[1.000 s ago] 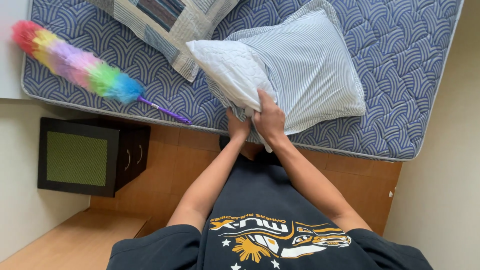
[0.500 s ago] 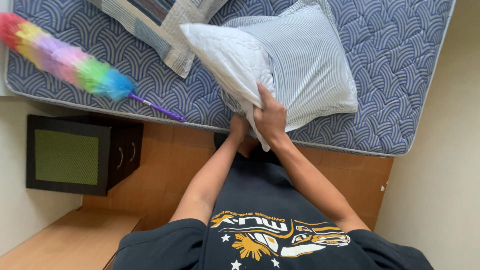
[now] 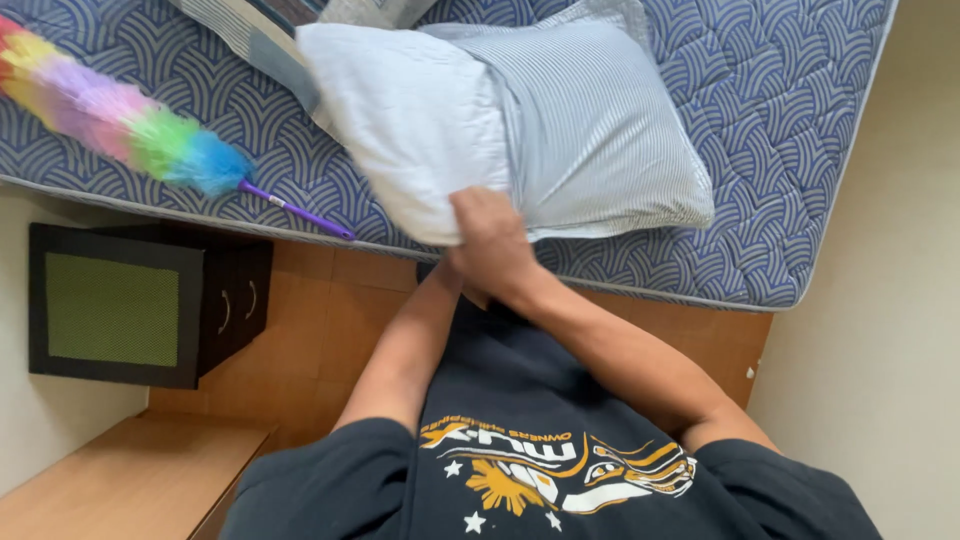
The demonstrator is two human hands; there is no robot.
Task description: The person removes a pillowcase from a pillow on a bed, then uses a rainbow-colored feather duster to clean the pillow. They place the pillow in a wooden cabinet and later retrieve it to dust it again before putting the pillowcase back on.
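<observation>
Fingers: right hand (image 3: pixel 487 240) fingers (image 3: pixel 470 205) I see curled tight on the near edge of the white pillow (image 3: pixel 415 120); left hand mostly hidden behind it, grip I cannot tell.
Pillow: partly inside a striped pillowcase (image 3: pixel 600 130), on the mattress (image 3: pixel 780 110).
Left of it: rainbow duster (image 3: pixel 130 125).
Floor: black cabinet (image 3: pixel 130 305).

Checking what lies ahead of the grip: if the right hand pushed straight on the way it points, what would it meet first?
The right hand points up the bed, already pressed into the white pillow; it would sink further into that, with the striped pillowcase alongside.
</observation>
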